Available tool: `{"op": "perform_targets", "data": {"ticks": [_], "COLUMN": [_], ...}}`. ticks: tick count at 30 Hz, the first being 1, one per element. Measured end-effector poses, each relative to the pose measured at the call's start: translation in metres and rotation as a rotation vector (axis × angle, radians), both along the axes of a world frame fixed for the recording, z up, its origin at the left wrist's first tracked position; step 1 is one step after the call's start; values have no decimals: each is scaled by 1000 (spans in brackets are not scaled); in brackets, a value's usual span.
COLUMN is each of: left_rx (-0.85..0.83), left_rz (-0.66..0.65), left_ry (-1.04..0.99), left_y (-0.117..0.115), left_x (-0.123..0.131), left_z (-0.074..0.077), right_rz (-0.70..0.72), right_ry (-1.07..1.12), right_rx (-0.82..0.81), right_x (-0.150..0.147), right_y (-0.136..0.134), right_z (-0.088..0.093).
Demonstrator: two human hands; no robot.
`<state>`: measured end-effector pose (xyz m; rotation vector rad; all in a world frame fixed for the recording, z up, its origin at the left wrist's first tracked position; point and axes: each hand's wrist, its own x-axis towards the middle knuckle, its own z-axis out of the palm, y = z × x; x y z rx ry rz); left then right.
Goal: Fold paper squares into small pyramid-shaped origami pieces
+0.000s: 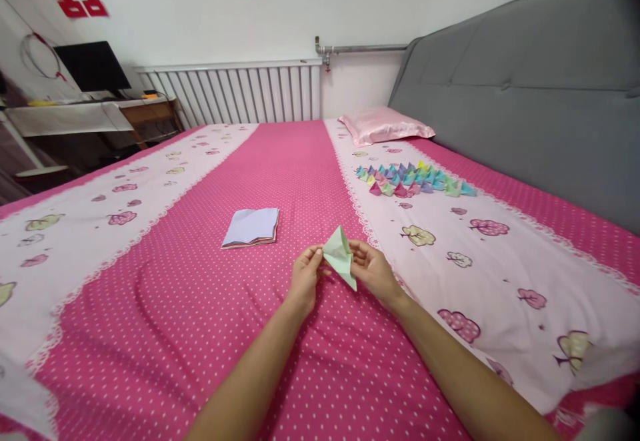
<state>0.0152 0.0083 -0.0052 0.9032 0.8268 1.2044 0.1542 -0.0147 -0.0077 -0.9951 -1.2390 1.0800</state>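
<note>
A pale green folded paper piece [339,258], pointed at top and bottom, is held up between my two hands above the bed. My left hand [306,277] pinches its left corner between thumb and fingers. On the other side, my right hand [374,269] grips its right edge, with some fingertips hidden behind the paper. To the left of my hands lies a stack of square paper sheets [251,227], lilac on top with other colours showing at the edge. Rows of small folded paper boats [410,179] in several colours stand farther off to the right.
The bed is covered by a pink dotted sheet [200,307] with white tree-patterned bands. A pink pillow [385,125] lies by the grey headboard [520,81]. Beyond the bed are a white radiator [235,93] and a desk with a monitor [93,67].
</note>
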Motion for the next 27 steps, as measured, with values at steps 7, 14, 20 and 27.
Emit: {"op": "perform_targets", "data": {"ticks": [7, 14, 20, 27], "left_rx": [62, 256, 404, 455], "left_rz": [-41, 44, -79, -30], "left_ry": [159, 369, 403, 551], "left_y": [-8, -14, -27, -29], "left_x": [6, 8, 8, 8], "left_z": [0, -4, 8, 4], "right_rz": [-66, -212, -280, -229], "right_ry": [-128, -248, -315, -384], "right_rx": [56, 77, 33, -1], "right_x": [0, -1, 3, 3], "right_y": [-4, -5, -2, -3], "right_z": [2, 0, -2, -3]}}
